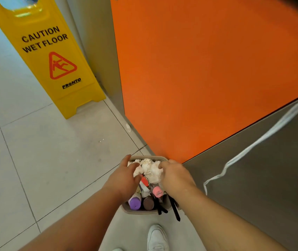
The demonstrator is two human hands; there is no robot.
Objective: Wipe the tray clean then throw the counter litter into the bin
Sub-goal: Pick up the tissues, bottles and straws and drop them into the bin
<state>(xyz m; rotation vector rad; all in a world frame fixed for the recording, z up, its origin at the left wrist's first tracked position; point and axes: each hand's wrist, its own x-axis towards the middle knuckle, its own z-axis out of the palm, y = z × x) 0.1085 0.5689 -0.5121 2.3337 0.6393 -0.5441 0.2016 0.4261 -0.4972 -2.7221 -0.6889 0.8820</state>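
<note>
Left hand (127, 175) and right hand (174, 175) clasp the container (144, 212) at 9 and 3 o'clock (litter (150, 168) heaped inside); binning apparently not yet done.

yellow sign (44, 57), orange panel (199, 69), white tissue (150, 169)

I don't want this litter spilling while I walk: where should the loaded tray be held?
Grip the tray by its long side rims, one hand from each side, thumbs over the crumpled tissue: it is narrow, heaped, with bottles lying loose.
</note>
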